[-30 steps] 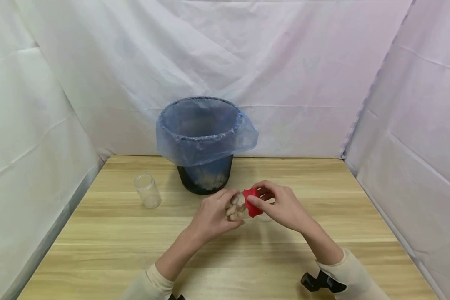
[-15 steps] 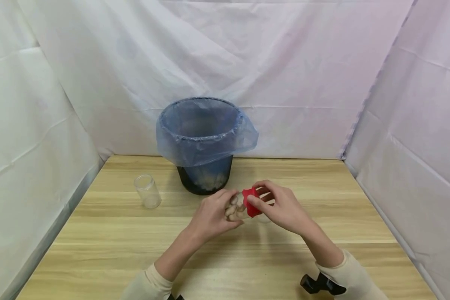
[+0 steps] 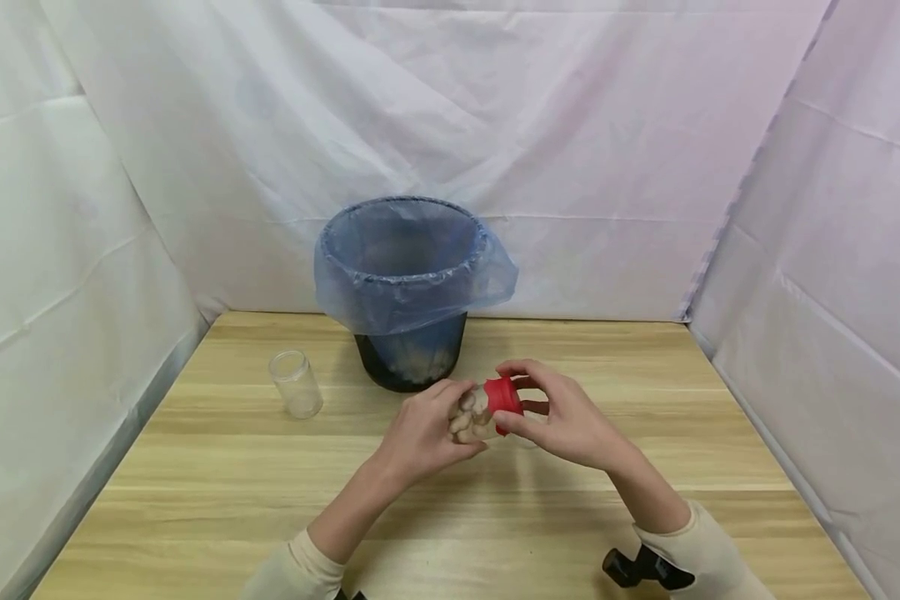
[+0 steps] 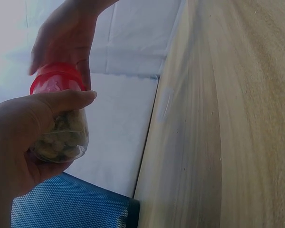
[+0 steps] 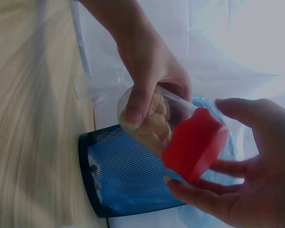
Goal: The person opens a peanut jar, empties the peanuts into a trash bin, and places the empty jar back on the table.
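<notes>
A clear jar of what look like unshelled peanuts lies tilted in the air above the table. My left hand grips its body, thumb on the near side. A red lid with a wavy edge covers the jar's right-hand end. Around that lid curl the thumb and fingers of my right hand, the palm standing off its flat end. The left wrist view shows the left thumb across the jar just below the lid.
Behind the hands stands a mesh bin lined with a blue plastic bag. A clear glass stands on the wooden table to the left. A faint clear rim lies on the table. White curtains enclose the table.
The right hand has shifted its fingers on the red lid, the thumb now nearer the lid's lower edge. More of the lid's side shows. The left hand and jar have stayed put.
</notes>
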The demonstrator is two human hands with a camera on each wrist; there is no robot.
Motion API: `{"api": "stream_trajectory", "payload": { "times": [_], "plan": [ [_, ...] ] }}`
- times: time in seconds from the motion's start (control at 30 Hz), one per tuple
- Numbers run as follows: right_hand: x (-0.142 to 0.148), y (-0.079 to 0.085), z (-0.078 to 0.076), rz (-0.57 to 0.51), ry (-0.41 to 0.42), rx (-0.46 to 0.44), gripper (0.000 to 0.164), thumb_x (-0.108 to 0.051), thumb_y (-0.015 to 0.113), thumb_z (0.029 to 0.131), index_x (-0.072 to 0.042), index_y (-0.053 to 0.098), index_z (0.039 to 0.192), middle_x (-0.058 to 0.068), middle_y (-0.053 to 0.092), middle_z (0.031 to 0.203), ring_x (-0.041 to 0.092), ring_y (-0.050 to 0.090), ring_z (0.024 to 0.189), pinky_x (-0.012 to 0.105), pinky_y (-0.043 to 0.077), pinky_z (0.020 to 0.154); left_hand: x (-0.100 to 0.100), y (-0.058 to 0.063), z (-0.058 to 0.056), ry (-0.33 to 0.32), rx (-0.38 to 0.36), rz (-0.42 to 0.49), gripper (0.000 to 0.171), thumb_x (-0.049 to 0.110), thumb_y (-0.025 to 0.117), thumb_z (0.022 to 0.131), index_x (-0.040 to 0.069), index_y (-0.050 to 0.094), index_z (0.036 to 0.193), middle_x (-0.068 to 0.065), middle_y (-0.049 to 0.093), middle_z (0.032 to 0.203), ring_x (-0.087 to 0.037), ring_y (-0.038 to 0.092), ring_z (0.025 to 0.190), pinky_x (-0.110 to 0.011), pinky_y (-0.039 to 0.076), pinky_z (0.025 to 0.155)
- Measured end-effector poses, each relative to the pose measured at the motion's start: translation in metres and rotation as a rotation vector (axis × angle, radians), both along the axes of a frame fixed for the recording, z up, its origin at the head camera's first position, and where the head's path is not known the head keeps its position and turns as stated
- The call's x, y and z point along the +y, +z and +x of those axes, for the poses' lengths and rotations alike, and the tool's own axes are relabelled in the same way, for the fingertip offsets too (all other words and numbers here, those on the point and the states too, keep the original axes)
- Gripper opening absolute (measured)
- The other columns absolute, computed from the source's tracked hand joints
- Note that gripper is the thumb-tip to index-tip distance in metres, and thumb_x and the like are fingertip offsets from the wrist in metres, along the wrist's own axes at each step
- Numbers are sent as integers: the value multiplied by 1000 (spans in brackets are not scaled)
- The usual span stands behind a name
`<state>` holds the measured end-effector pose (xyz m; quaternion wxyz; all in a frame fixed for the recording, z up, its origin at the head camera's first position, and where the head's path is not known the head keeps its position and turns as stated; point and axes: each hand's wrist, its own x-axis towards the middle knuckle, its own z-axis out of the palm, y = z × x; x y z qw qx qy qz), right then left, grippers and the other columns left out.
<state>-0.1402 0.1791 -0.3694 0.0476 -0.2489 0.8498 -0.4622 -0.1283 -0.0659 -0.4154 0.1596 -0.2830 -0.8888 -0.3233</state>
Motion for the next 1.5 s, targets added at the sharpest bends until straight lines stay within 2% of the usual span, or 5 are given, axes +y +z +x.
{"api": "stream_trajectory", "payload": {
  "times": [0.27,0.57,0.8,1.1,1.5],
  "plan": [
    [-4,-3,-1,137,-164,1,44,-53,70,103,-17,72,128,3,80,109,15,75,91,33,61,65,0,0,0,-7,6,-8,77,32,104,72,5,69,135,-7,75,122,-18,73,101,-35,64,88],
    [0,-4,-1,21,-23,0,45,-36,77,102,-13,66,139,6,74,129,23,75,112,29,65,81,0,-1,0,-5,-3,-7,77,31,104,72,4,69,135,-8,75,124,-19,74,103,-36,64,90],
    [3,-2,-3,-52,93,-19,58,-28,85,95,-14,61,146,0,66,142,26,67,126,41,64,98,-1,-1,0,-2,-10,1,77,31,104,72,5,69,135,-7,75,123,-18,73,101,-35,64,89],
    [0,-2,-2,55,-77,7,51,-44,77,100,-16,65,141,8,76,128,22,78,106,29,65,78,0,-1,-1,-7,5,-6,77,31,103,73,4,69,136,-8,75,124,-19,73,102,-36,64,90],
    [8,1,-7,-29,-67,-4,48,-32,78,101,-10,64,142,11,73,132,28,74,114,29,65,85,-4,2,-3,7,-33,27,79,28,104,70,4,68,136,-7,75,122,-19,73,101,-37,64,87]
  ]
}}
